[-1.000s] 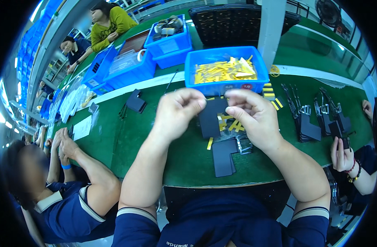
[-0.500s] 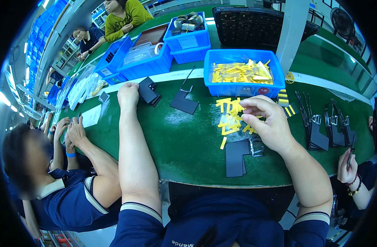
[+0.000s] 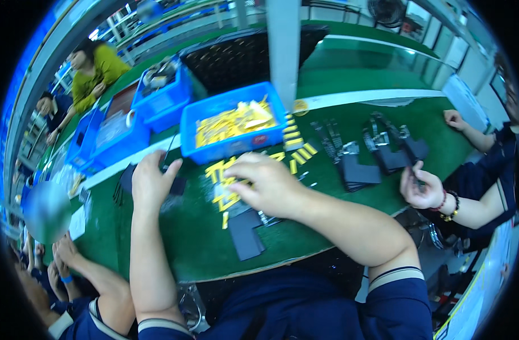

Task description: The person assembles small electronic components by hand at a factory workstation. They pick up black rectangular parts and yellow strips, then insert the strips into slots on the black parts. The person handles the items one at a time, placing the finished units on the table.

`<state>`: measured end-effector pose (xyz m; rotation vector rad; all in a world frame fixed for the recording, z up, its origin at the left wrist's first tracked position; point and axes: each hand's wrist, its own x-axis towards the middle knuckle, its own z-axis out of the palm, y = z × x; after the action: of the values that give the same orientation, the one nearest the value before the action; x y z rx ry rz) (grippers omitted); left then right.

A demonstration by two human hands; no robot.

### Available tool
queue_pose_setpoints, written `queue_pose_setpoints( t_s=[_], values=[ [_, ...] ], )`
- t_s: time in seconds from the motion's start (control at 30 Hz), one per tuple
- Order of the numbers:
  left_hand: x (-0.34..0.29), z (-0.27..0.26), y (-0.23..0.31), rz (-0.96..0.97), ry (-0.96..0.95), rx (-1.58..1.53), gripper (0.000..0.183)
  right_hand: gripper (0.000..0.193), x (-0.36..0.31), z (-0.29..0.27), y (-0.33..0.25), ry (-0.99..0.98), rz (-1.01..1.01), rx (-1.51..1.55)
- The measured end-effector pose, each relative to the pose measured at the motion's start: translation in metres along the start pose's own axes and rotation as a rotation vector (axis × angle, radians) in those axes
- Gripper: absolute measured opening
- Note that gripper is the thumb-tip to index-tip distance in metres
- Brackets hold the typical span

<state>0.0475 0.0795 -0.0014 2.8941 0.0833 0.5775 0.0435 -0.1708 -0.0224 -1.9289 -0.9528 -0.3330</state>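
My left hand [image 3: 152, 182] is over the left part of the green table, its thumb and forefinger apart. It hovers at a flat black L-shaped piece [image 3: 174, 188] with a thin cable, partly hidden behind the hand. More black pieces [image 3: 125, 180] lie just to its left. My right hand [image 3: 265, 184] is above a loose heap of yellow strips [image 3: 218, 198], its fingers bent and the thumb tip apart from them. I see nothing clearly held between them. Nearer to me, below that hand, lie dark grey L-shaped pieces [image 3: 247, 235], overlapping one another.
A blue bin [image 3: 231, 150] full of yellow strips stands behind my right hand. Other blue bins [image 3: 120, 148] are at the back left. Stacks of black cabled pieces [image 3: 358, 173] lie to the right, near a co-worker's hand [image 3: 421, 187]. A white post [image 3: 283, 51] rises behind the bin.
The view has swung to the right. My left hand has moved from the stack of black pieces to the single L-shaped piece, and its fingers have spread. My right hand stays over the yellow strips.
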Motion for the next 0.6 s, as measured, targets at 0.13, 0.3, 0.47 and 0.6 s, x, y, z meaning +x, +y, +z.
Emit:
queue_pose_setpoints(
  t_s=[0.13, 0.3, 0.47, 0.6],
  values=[
    [-0.004, 0.005, 0.002, 0.09, 0.102, -0.098, 0.037, 0.017, 0.001, -0.002, -0.003, -0.015, -0.017, -0.057],
    [-0.005, 0.007, -0.001, 0.136, 0.191, -0.172, 0.03, 0.015, 0.0, 0.002, -0.004, 0.026, -0.051, -0.126],
    [-0.009, 0.005, 0.004, 0.204, 0.222, -0.224, 0.023, 0.012, -0.007, -0.008, -0.01, 0.075, -0.113, -0.249],
    [-0.015, 0.001, 0.019, 0.302, 0.247, -0.326, 0.018, 0.011, -0.023, -0.038, -0.016, 0.172, -0.082, -0.366]
  ],
)
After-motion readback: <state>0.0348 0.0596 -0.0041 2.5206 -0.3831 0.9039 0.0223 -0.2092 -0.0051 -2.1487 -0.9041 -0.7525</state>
